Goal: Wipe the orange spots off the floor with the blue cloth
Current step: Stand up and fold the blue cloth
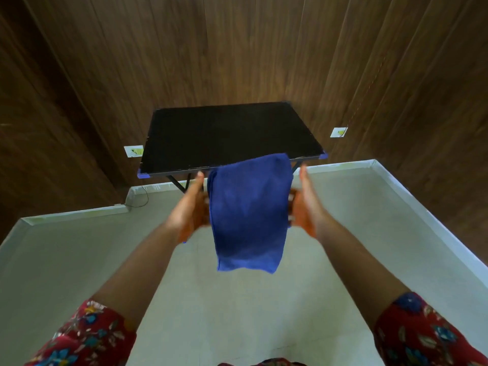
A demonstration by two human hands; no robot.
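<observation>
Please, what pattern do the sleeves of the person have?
In the head view, the sleeves are red with a floral print in blue and cream.

Blue cloth [249, 215] between two hands [188, 207] [306, 204]

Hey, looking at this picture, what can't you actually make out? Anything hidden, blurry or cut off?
Head view, fingers: the blue cloth covers most fingers of the left hand and right hand, and they are blurred, so neither grip is clear.
Head view, orange spots: none visible on the floor; cloth and arms hide part of it.
Head view, table legs: mostly hidden under its top.
Head view, wall plates: too small to read.
</observation>
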